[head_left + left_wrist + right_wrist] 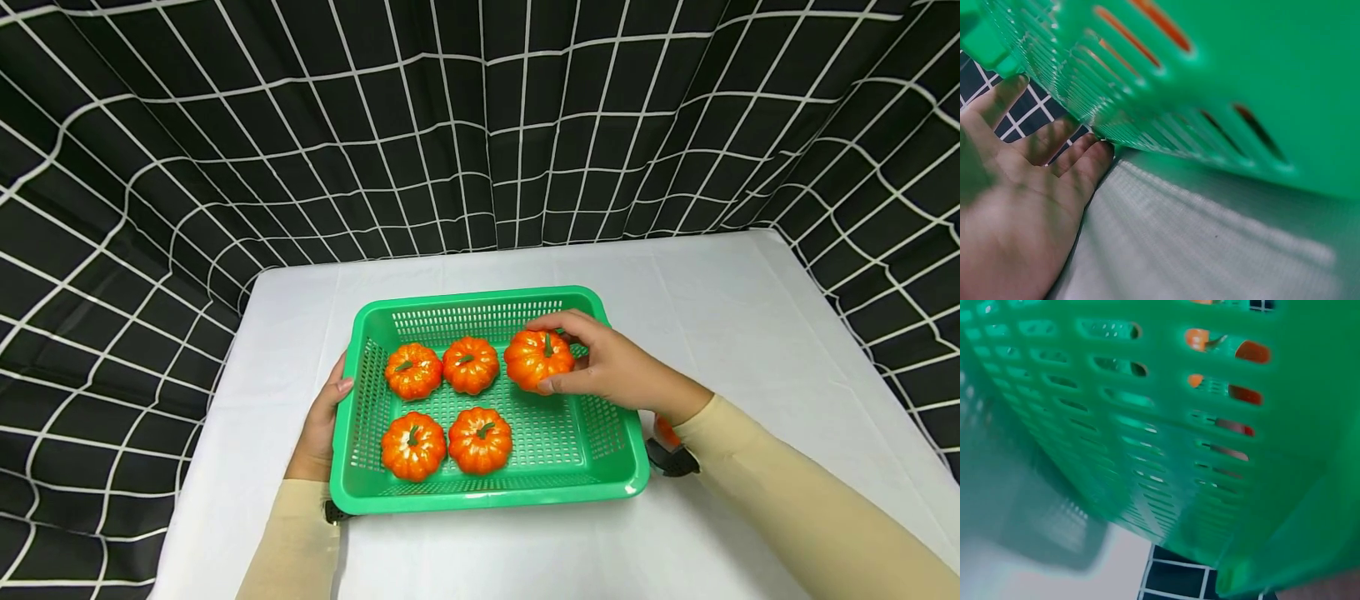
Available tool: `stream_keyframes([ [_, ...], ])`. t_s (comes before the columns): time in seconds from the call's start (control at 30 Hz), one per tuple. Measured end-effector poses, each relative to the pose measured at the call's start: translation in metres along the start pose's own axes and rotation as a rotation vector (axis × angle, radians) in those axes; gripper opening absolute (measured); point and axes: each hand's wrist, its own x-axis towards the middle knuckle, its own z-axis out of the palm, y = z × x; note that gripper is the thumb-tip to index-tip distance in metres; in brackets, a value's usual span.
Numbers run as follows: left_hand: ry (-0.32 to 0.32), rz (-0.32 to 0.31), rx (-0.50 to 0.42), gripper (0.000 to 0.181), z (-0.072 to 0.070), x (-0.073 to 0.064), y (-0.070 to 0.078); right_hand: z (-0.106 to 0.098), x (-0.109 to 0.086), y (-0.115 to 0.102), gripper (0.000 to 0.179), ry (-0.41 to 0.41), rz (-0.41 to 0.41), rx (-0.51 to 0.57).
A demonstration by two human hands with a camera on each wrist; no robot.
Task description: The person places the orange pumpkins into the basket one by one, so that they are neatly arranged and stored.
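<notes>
A green plastic basket [487, 502] with slotted walls stands on the white table. Four-fingered contact shows in the left wrist view: my left hand [1029, 181] has its fingertips against the outer wall, and in the head view its thumb lies on the left rim. Inside are several small orange pumpkins with green stems, two at the back, such as the back-left pumpkin [414, 372], and two in front, such as the front-right pumpkin [480, 441]. My right hand [607, 361] grips another pumpkin [534, 362] over the basket's back right; whether it touches the floor is unclear.
White cloth covers the table [712, 317]. Black curtains with a white grid [487, 150] hang behind and at both sides. A partly hidden orange-red object [665, 432] and a black wrist device [675, 461] show by my right wrist.
</notes>
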Motion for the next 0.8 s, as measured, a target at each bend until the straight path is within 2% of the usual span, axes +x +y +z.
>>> stream_keyframes([
  [0.23, 0.001, -0.007, 0.009, 0.077, 0.001, 0.0, 0.001, 0.003, 0.014, 0.004, 0.067, -0.008, -0.008, -0.075],
  [0.53, -0.002, -0.001, 0.008, 0.078, 0.002, 0.0, 0.002, 0.009, 0.029, 0.009, 0.065, -0.025, -0.019, -0.244],
  [0.8, -0.004, 0.009, 0.014, 0.077, 0.001, 0.001, 0.001, 0.014, 0.036, 0.011, 0.064, -0.038, 0.002, -0.308],
])
